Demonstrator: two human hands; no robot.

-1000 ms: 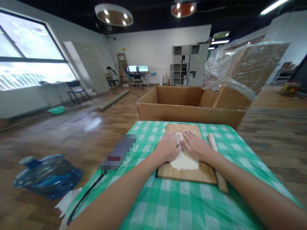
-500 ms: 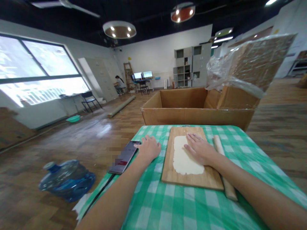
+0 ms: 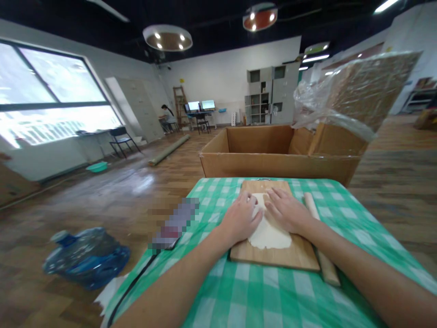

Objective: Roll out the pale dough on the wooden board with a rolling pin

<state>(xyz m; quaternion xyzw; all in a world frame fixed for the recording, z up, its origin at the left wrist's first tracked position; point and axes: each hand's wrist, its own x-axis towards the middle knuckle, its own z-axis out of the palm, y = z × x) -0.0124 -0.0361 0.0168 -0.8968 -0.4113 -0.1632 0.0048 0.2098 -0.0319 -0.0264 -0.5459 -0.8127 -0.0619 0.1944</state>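
A flat sheet of pale dough (image 3: 269, 232) lies on a wooden cutting board (image 3: 280, 260). My left hand (image 3: 241, 216) rests at the sheet's left edge, fingers bent and apart from the thumb, which reaches over the dough. Across the upper right of the sheet lies my right hand (image 3: 286, 212), its fingers stretched out and pressed flat on the dough. Neither hand appears to hold anything. The hands hide the sheet's upper side edges. Along the board's right side is a wooden rolling pin (image 3: 326, 262), partly covered by my right forearm.
A green-and-white checked cloth (image 3: 235, 291) covers the table. On its left lies a phone (image 3: 175, 223), pixelated, with a black cable (image 3: 133, 287). A large cardboard box (image 3: 273, 164) stands beyond the table. A blue water jug (image 3: 88, 259) lies on the floor at left. A person (image 3: 167, 118) sits far back.
My left hand has moved right, from beside the phone onto the dough's left edge. My right hand stays on the dough. The view has shifted slightly.
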